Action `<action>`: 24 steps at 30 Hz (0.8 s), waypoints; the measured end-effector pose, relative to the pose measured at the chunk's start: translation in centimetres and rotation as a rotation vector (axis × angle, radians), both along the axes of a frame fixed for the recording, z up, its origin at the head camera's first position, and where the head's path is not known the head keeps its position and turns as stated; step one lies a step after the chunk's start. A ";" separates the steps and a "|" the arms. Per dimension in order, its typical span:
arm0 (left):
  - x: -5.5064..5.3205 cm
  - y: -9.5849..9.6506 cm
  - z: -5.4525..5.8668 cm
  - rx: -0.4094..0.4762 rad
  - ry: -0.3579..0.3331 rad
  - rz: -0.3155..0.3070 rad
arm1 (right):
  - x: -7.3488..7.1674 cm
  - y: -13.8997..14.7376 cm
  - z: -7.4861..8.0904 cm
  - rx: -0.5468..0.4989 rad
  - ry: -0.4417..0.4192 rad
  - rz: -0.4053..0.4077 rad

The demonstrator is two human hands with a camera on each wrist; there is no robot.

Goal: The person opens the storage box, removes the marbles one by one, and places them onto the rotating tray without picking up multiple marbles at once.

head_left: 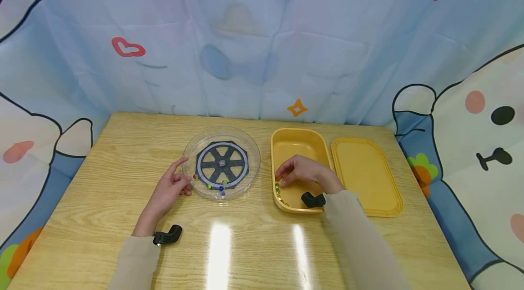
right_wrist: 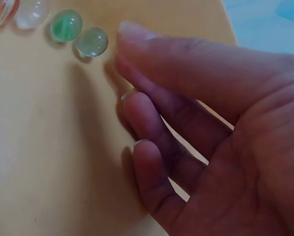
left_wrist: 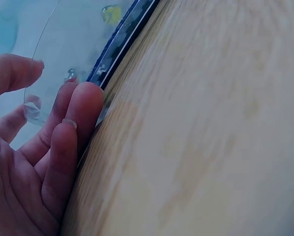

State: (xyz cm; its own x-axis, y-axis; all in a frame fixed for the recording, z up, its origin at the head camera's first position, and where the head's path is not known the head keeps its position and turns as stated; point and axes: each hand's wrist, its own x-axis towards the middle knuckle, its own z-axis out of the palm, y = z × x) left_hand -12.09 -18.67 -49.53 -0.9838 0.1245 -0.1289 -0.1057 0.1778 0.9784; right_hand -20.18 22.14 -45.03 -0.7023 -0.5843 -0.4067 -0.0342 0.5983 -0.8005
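My left hand is at the left edge of a clear round dish, its fingers touching the rim and loosely bent. A dark wheel-shaped piece with a pale ring shows through the dish. Several glass marbles lie in it, among them an amber one and a blue one. My right hand reaches into a yellow plastic bin, where several marbles line the near-left wall. Thumb and bent fingers hover beside a clear glass marble; a green marble sits close by. No marble shows between the fingertips.
A flat yellow lid lies just right of the bin. Everything stands on a wooden table. A patterned blue curtain hangs behind its back edge. Both wrists carry small black devices.
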 end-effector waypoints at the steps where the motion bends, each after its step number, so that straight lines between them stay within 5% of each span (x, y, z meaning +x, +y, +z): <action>1: 0.0 0.0 0.0 0.005 -0.003 0.000 | 0.0 0.0 -0.2 0.006 0.005 0.011; 24: 0.1 0.0 -0.3 0.000 0.012 0.005 | 0.6 -1.6 0.2 0.186 0.134 0.076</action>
State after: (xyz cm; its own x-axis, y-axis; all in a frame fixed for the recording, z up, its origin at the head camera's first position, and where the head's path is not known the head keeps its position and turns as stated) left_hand -11.98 -18.64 -49.80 -0.9859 0.1196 -0.1171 -0.0948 0.1773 0.9796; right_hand -19.60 20.56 -44.82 -0.7139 -0.5614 -0.4185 -0.1836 0.7268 -0.6618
